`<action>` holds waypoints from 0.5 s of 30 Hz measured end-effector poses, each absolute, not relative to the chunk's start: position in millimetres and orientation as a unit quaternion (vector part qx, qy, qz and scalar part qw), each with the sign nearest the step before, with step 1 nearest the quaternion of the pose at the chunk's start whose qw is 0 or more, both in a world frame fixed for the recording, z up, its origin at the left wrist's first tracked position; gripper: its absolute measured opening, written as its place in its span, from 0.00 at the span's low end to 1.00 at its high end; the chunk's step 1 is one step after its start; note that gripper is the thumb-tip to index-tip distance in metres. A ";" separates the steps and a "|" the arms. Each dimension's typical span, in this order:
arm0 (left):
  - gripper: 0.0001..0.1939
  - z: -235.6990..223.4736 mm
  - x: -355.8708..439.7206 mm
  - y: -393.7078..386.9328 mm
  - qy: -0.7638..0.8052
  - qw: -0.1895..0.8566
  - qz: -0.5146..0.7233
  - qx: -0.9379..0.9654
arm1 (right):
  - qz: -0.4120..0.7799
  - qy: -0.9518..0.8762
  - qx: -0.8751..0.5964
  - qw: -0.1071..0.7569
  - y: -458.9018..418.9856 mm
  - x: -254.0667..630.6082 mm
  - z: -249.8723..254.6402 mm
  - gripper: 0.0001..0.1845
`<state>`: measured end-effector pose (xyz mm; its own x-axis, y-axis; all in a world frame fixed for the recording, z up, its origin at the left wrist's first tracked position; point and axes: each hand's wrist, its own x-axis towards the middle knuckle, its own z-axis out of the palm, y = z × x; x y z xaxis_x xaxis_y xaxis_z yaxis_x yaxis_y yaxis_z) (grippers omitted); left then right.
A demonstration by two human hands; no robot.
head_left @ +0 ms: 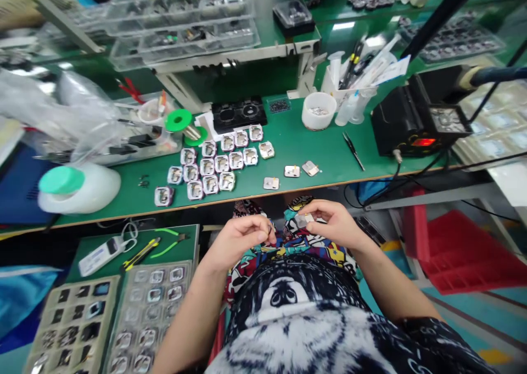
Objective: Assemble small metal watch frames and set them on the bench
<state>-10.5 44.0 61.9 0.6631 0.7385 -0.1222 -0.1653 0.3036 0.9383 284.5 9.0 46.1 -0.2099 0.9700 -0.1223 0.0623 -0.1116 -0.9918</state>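
Note:
Over my lap, just in front of the bench edge, my right hand (333, 225) pinches a small flat silver-white part (303, 220) between thumb and fingers. My left hand (247, 236) is beside it with fingers curled and thumb pressed in; a tiny dark spot shows at the fingertips, too small to name. Three similar flat parts lie on the green bench mat (296, 149): one part (271, 183) at the left, another (292, 171) in the middle, a third (310, 168) tilted at the right. Left of them stand several small square watch-like cases (209, 166) in rows.
A solder spool (181, 121), a white cup (318, 111), tweezers (353, 151) and a black soldering station (411, 121) stand on the bench. A white bottle (78, 187) is at the left. Lower left are trays of parts (119, 291), green-handled cutters (168, 242) and a yellow knife (142, 253).

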 end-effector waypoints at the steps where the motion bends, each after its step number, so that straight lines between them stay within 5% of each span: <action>1: 0.07 64.7 -14.3 45.4 0.291 0.743 0.310 0.517 | 0.562 -0.540 -0.487 0.395 8.3 286.5 44.9 0.16; 10: 0.09 127.8 -127.4 96.1 0.576 0.365 0.445 0.580 | 0.572 -0.567 -0.495 0.327 18.2 285.7 19.4 0.19; 15: 0.10 135.3 -179.4 133.4 0.736 0.131 0.329 0.577 | 0.586 -0.544 -0.489 0.349 9.6 263.5 28.6 0.13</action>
<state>-179.4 133.4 135.3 -0.3004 0.9353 0.1868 0.7633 0.1183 0.6351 263.5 9.6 28.6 -0.2783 0.9408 -0.1937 0.1240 -0.1648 -0.9785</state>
